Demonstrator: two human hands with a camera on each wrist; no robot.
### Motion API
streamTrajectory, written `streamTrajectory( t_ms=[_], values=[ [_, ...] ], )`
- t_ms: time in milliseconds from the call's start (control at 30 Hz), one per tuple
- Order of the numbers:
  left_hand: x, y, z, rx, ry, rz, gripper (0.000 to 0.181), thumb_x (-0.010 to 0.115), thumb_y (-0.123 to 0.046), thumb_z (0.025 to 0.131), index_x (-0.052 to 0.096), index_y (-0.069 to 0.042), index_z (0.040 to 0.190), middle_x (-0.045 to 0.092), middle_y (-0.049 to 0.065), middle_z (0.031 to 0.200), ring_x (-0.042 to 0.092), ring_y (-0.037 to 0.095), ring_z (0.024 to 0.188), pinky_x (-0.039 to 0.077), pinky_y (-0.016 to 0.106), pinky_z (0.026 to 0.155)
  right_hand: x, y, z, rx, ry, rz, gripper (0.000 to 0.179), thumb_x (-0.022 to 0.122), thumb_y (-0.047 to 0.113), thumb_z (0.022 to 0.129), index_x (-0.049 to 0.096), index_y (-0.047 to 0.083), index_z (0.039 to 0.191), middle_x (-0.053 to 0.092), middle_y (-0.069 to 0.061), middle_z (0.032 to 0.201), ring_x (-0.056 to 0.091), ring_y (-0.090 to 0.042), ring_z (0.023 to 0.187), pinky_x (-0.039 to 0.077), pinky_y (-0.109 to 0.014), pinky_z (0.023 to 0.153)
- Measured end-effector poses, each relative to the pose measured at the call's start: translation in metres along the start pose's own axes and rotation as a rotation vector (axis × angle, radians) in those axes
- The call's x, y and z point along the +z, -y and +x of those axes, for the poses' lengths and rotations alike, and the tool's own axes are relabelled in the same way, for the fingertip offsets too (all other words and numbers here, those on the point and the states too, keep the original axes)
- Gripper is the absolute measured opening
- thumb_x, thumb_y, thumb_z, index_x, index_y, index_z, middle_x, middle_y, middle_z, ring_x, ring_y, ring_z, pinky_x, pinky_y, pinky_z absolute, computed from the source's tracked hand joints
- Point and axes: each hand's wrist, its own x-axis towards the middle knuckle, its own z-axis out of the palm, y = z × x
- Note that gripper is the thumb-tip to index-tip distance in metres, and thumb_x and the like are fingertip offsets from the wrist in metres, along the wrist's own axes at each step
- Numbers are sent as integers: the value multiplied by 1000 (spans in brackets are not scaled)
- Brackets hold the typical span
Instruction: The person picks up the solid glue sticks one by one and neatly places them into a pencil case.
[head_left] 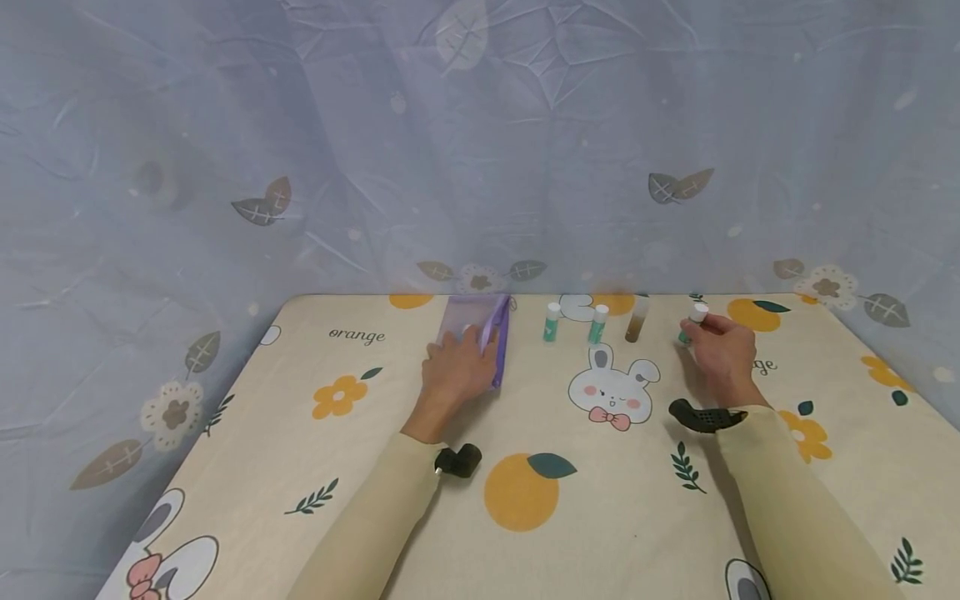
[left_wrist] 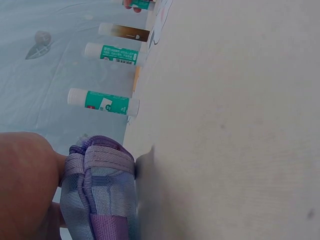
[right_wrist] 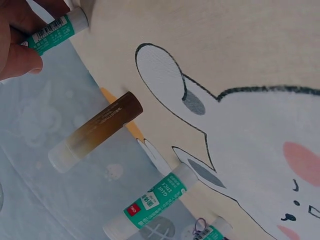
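My left hand rests on top of a purple mesh zipper pouch, fingers spread over it. The left wrist view shows the pouch end-on, with its lilac binding, beneath the hand. At the right, my right hand grips a green glue stick with a white cap between thumb and fingers. In the right wrist view this glue stick shows its barcode side and its base stands at the cloth. The fingers hide part of its label.
Between the hands stand two more green glue sticks and a brown tube with a pale, clear top. A patterned tablecloth covers the table, and a grey-blue curtain hangs along its back edge.
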Motion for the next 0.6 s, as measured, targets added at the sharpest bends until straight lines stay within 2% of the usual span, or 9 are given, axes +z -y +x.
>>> streamTrajectory(
  t_ms=[367, 600],
  values=[
    [2, 0, 1, 1, 1, 11, 63, 33, -52, 111, 43, -15, 161, 51, 30, 150, 51, 55, 129, 45, 68, 105, 2, -1, 0, 4, -15, -23, 58, 58, 41, 108, 50, 14, 159, 57, -12, 158, 55, -26, 136, 46, -40, 120],
    [1, 1, 1, 6, -6, 16, 63, 34, -52, 111, 45, -14, 160, 53, 30, 147, 52, 54, 127, 45, 69, 102, 0, -1, 1, 2, -8, -23, 58, 59, 41, 107, 52, 15, 158, 59, -12, 155, 59, -19, 124, 51, -31, 111]
  ],
)
